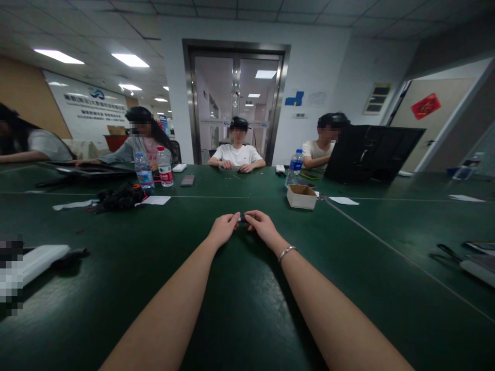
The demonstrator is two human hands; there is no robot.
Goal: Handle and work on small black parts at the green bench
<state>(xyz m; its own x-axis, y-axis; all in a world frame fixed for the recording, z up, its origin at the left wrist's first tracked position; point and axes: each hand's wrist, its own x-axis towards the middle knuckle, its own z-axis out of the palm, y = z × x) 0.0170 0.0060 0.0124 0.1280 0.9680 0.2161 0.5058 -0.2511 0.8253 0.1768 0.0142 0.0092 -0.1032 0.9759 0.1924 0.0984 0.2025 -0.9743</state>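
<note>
Both my forearms stretch forward over the dark green table (240,309). My left hand (224,228) and my right hand (261,225) meet at the fingertips, fingers curled. Between them they pinch a small dark object (242,219), too small to name. A silver bracelet (286,252) sits on my right wrist.
An open cardboard box (302,196) stands ahead right, a tangle of black items (118,198) ahead left, with water bottles (144,171), a phone (187,180) and paper sheets (155,200). Several people sit around the far side. A black laptop (369,152) stands at right.
</note>
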